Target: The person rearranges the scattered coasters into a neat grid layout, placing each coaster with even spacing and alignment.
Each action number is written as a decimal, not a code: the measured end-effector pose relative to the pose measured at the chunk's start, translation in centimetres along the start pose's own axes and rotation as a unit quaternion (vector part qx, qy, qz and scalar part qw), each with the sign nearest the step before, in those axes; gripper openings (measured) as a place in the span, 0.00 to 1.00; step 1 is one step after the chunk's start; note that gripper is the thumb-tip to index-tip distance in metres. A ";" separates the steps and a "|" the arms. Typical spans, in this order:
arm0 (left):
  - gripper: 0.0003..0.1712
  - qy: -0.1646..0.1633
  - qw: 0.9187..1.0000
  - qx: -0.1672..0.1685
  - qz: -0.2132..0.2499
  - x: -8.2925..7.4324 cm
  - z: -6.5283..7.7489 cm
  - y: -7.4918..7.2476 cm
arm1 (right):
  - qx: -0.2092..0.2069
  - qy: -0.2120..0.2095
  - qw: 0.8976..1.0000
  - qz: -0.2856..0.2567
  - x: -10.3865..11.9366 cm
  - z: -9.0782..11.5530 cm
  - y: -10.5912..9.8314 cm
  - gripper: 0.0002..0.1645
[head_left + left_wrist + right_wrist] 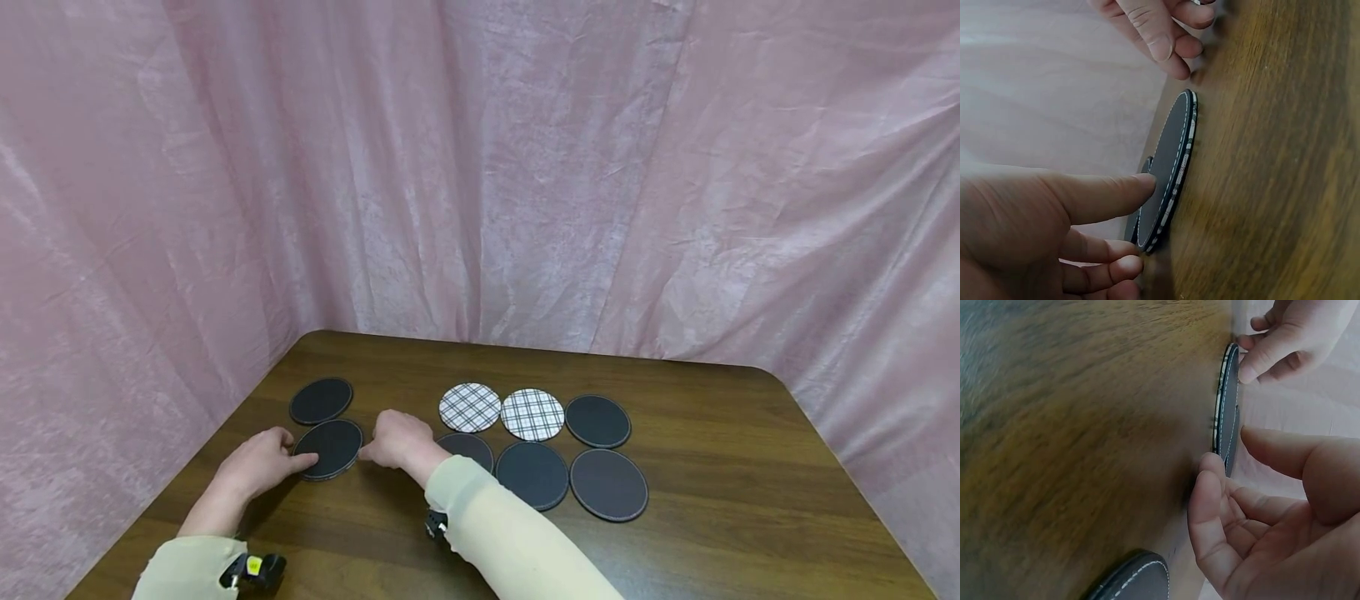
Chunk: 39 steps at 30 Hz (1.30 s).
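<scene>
In the head view, a round black coaster [333, 446] with pale edge stitching lies between both hands at the table's left. My left hand [258, 462] pinches its left side, thumb over the top and fingers at the rim. In the left wrist view, a patterned layer shows under the coaster's [1169, 147] dark top; whether it is a second coaster I cannot tell. My right hand [401, 440] is at the right rim. In the right wrist view, its fingertips are close by the coaster [1227, 400], with the thumb apart from them.
Another black coaster [321, 400] lies just behind. To the right, two plaid white coasters [469, 407] and a black coaster [597, 421] form a back row. Dark coasters [532, 475] make the front row, one partly behind my right arm. Pink curtains [480, 167] surround the wooden table [720, 467].
</scene>
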<state>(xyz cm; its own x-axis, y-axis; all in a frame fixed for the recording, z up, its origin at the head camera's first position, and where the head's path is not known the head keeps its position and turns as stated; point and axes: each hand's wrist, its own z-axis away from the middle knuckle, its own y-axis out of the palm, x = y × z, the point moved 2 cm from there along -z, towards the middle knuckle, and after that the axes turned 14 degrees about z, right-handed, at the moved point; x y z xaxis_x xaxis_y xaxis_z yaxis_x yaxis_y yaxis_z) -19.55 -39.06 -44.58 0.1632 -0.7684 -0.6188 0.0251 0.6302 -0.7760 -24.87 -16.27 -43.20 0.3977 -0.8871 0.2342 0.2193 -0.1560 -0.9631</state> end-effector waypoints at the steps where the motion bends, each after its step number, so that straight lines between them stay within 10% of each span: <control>1: 0.44 -0.001 1.000 0.000 0.001 0.0 0.0 0.0 | 0.001 0.000 1.000 -0.003 0.0 0.1 0.0 0.26; 39: 0.37 0.003 0.999 -0.036 0.022 -1.0 0.3 1.0 | 0.005 0.013 0.996 -0.093 0.0 0.1 -0.3 0.15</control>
<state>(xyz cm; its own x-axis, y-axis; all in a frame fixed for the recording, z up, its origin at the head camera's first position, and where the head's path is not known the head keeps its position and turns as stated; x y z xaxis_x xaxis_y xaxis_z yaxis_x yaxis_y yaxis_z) -19.41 -37.66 -44.72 0.1569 -0.7416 -0.6523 -0.0528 0.6532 -0.7553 -24.83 -16.12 -42.91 0.3269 -0.8537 0.4053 0.2961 -0.3148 -0.9018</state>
